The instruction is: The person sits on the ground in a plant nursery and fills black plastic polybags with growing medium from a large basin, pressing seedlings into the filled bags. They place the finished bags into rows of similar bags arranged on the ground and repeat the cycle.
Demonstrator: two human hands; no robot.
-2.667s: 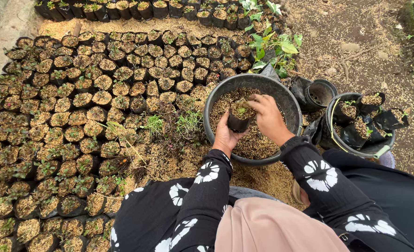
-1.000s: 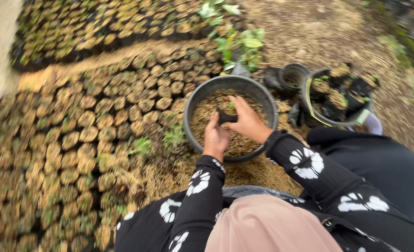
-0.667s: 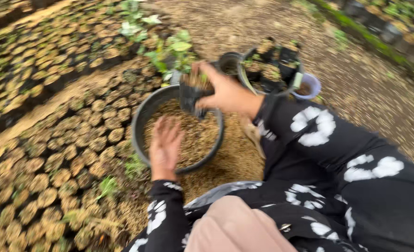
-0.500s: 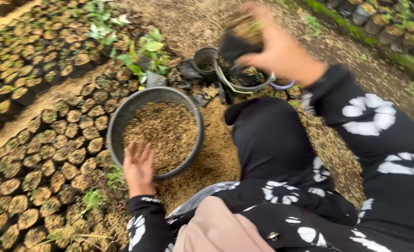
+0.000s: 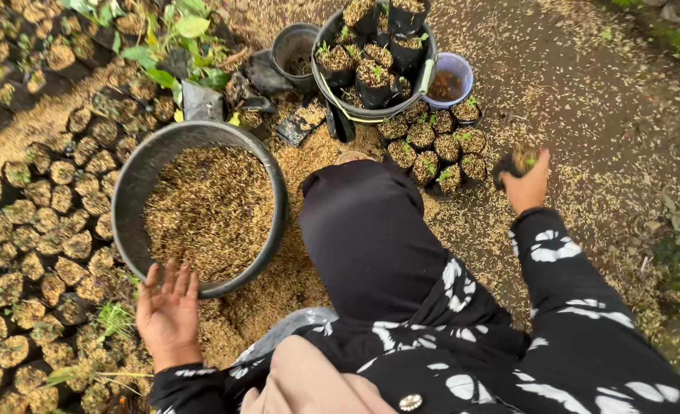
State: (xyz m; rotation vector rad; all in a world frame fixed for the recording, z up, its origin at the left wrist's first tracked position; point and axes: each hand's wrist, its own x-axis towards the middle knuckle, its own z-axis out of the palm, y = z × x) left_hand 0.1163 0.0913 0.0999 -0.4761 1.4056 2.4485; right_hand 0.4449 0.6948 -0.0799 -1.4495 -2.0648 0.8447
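Black seedling bag (image 5: 518, 162) in right hand (image 5: 528, 188); one husk basin (image 5: 142, 176).

Two hands (image 5: 168, 313), one husk basin (image 5: 137, 172)

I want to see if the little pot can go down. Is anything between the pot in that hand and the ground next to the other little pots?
Nothing visible blocks it. The right hand holds the small black seedling pot just right of the cluster of filled pots, over bare ground strewn with husks. The gap beside the cluster looks open.
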